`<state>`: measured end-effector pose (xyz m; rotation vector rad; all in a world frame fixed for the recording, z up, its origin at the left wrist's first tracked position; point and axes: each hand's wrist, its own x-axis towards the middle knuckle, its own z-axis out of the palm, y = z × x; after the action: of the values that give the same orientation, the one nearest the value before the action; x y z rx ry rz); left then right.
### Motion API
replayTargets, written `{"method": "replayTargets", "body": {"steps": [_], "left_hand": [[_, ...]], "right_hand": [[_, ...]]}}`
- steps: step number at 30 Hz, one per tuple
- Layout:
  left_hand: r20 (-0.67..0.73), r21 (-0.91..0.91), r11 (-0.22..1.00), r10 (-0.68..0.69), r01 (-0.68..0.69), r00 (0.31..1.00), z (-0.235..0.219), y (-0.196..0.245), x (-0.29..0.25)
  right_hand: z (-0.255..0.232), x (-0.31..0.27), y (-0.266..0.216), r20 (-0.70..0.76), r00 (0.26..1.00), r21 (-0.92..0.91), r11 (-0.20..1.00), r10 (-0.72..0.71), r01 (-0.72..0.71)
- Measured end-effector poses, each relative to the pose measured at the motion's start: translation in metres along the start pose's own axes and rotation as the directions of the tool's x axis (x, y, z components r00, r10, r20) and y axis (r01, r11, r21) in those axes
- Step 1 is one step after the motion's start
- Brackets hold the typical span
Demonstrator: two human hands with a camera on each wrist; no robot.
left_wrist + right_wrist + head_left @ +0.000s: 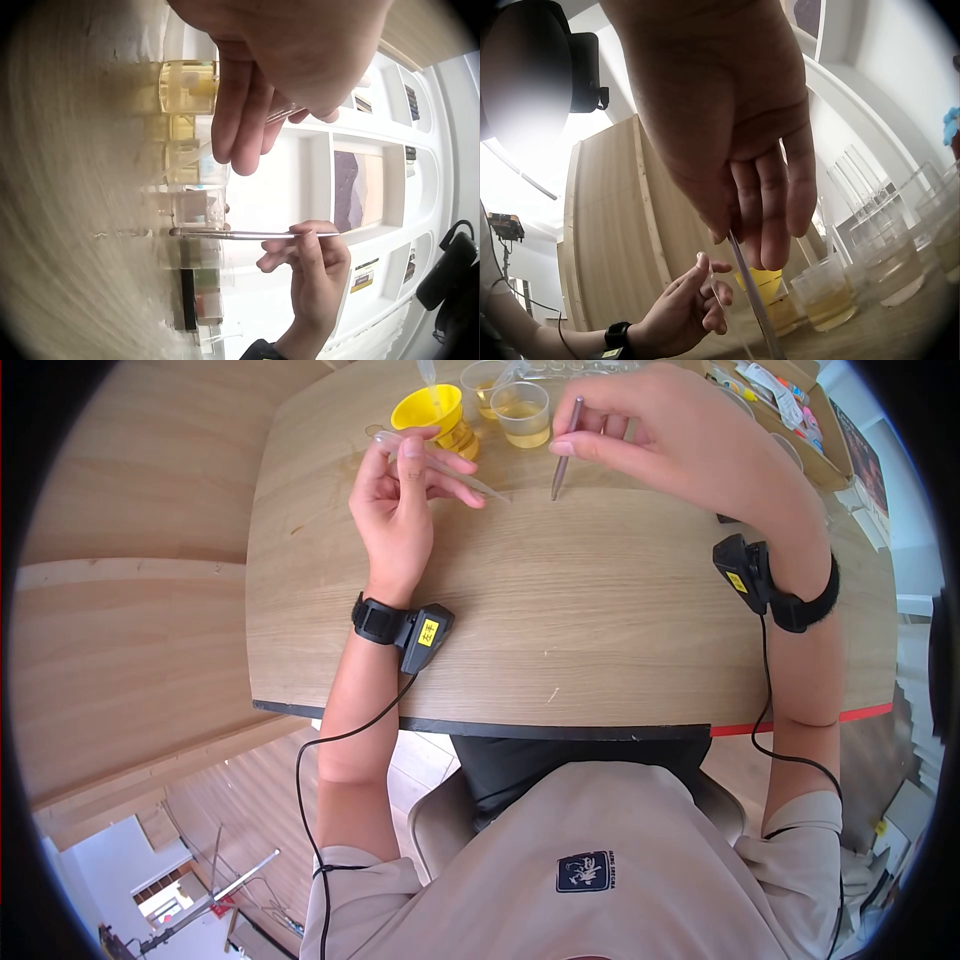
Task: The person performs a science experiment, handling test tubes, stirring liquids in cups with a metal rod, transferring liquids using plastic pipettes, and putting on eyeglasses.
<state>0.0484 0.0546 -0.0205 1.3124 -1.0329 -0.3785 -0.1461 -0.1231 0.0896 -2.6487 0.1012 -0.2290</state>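
The left hand (pixel 400 500) pinches a clear, thin tube (pixel 455 475) between thumb and fingers, its tip slanting down toward the right. Between thumb and fingertips, the right hand (pixel 660 445) holds a slim metallic stick (pixel 567 455), nearly upright, its lower end close to the tabletop. That stick (pixel 247 235) shows a rounded, darker end in the left wrist view. Behind the left hand is a yellow cup (pixel 418 406) over a container of yellow liquid. A clear cup of pale yellow liquid (pixel 521 430) stands between the hands, farther back.
Another cup of yellow liquid (pixel 480 398) is at the back. Clear test tubes (pixel 855 176) stand in a rack behind the cups. At the back right, a cardboard box (pixel 825 460) holds assorted tubes and packets. Cables run from both wrist cameras. The table's near edge (pixel 560 731) borders the person.
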Motion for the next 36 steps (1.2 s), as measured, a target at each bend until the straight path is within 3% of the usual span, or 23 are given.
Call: {"method": "replayTargets", "body": {"steps": [7,10,17,22,30,34,36], "left_hand": [[0.002,0.002,1.000,-0.010,0.010,1.000,0.002,0.002,0.000],[-0.002,-0.007,1.000,-0.018,0.018,1.000,0.001,0.001,0.000],[0.002,0.030,0.999,0.012,-0.012,1.000,-0.002,-0.004,0.001],[-0.074,0.003,1.000,0.017,-0.017,0.997,-0.003,0.000,0.001],[0.001,0.040,0.998,-0.052,0.052,0.999,0.000,0.001,0.000],[-0.040,0.082,0.996,-0.017,0.021,0.999,0.005,0.013,0.002],[-0.022,0.097,0.995,-0.017,0.019,1.000,0.000,0.017,0.003]], "right_hand": [[-0.010,-0.002,-0.012,0.039,0.999,0.017,1.000,0.024,-0.025],[-0.006,-0.004,-0.009,-0.014,1.000,-0.018,1.000,-0.026,0.026],[-0.003,0.001,0.001,0.056,0.998,0.021,0.999,0.037,-0.038],[-0.005,0.000,0.001,0.059,0.998,0.026,0.999,0.033,-0.034],[-0.024,-0.011,-0.012,0.032,0.999,-0.014,1.000,-0.004,0.004],[-0.028,-0.024,-0.020,-0.114,0.987,-0.076,0.992,-0.111,0.103],[-0.036,-0.021,-0.020,-0.021,0.999,0.045,0.998,0.038,-0.037]]}}
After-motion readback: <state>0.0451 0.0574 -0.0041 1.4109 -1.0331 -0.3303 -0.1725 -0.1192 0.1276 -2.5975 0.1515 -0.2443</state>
